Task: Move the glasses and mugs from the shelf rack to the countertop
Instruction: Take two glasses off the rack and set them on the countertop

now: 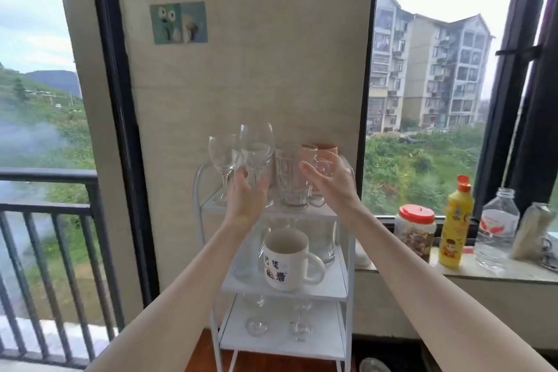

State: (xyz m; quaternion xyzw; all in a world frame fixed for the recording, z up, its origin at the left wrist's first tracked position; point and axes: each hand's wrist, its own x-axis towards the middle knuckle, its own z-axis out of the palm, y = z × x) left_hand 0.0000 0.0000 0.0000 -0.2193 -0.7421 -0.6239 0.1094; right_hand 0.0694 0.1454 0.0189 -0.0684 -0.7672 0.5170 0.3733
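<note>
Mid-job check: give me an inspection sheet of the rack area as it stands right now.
Surface: white three-tier shelf rack; no countertop in view.
Job's things: top tier holds two wine glasses, a clear glass mug and orange cups; middle tier a white printed mug among clear glasses; bottom tier two stemmed glasses.
Clutter: windowsill carries a red-lidded jar, yellow squeeze bottle and clear plastic bottle.
Grippers: left hand open at the nearer wine glass; right hand open by the glass mug; neither grips yet.
Cables: nothing seen.
Surroundings: windows, balcony railing, apartment block outside.
</note>
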